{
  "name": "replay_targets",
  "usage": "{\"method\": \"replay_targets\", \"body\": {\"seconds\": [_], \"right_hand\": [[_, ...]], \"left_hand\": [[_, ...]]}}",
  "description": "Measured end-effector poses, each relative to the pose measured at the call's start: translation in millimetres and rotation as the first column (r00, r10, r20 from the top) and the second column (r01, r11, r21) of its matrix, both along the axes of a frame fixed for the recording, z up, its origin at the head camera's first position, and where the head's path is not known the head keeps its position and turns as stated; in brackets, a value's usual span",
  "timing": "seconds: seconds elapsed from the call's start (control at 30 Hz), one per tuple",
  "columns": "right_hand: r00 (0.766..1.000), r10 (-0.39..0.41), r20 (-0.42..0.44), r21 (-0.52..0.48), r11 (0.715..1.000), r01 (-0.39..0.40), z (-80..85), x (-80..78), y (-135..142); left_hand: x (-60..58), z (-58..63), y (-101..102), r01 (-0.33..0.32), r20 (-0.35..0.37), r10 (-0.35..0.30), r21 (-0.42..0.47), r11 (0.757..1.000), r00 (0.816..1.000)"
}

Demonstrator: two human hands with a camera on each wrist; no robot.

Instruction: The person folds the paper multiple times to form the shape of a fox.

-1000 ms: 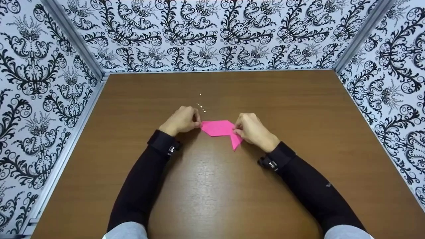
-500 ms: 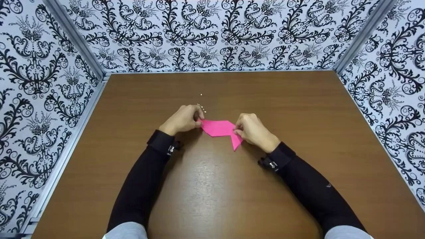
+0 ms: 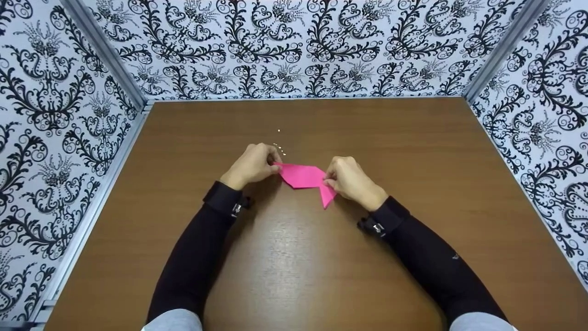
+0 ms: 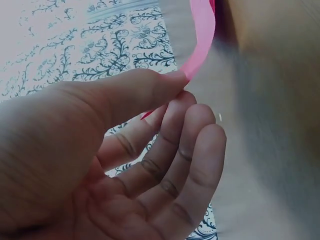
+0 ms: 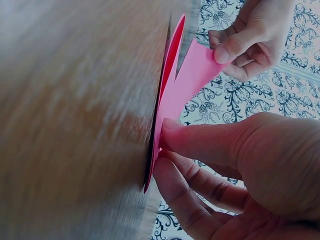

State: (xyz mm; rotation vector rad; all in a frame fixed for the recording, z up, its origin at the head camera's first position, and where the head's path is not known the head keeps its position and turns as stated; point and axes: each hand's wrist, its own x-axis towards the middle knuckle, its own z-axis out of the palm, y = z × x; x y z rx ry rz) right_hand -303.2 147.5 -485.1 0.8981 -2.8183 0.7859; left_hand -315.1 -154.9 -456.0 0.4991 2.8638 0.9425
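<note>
A folded piece of pink paper (image 3: 301, 176) lies between the two hands in the middle of the table, with a pointed flap hanging toward the near side on its right. My left hand (image 3: 255, 164) pinches the paper's left end between thumb and fingers. In the left wrist view the pink paper (image 4: 202, 37) curves up from the thumb tip. My right hand (image 3: 353, 180) pinches the right part above the flap. The right wrist view has the paper (image 5: 175, 97) standing with its left end raised off the table and its layers slightly parted.
Several tiny pale bits (image 3: 280, 149) lie on the brown wooden table (image 3: 285, 257) just beyond the left hand. Patterned white and black panels (image 3: 294, 50) with grey metal posts enclose the back and both sides.
My left hand has shifted slightly up and right, and the paper's left end has lifted and bent with it. The right hand has stayed in place on the paper.
</note>
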Motion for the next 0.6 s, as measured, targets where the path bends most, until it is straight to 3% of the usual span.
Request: {"method": "replay_targets", "body": {"seconds": [0.37, 0.6], "right_hand": [[1.000, 0.002, 0.006, 0.000, 1.000, -0.002, -0.8, 0.3, 1.8], [1.000, -0.002, 0.005, -0.010, 1.000, 0.002, -0.8, 0.7, 1.1]], "left_hand": [[13.6, 7.8, 11.9, 0.071, -0.109, -0.072, -0.011, 0.997, 0.991], [22.9, 11.4, 23.3, 0.125, -0.098, -0.125, -0.008, 0.992, 0.987]]}}
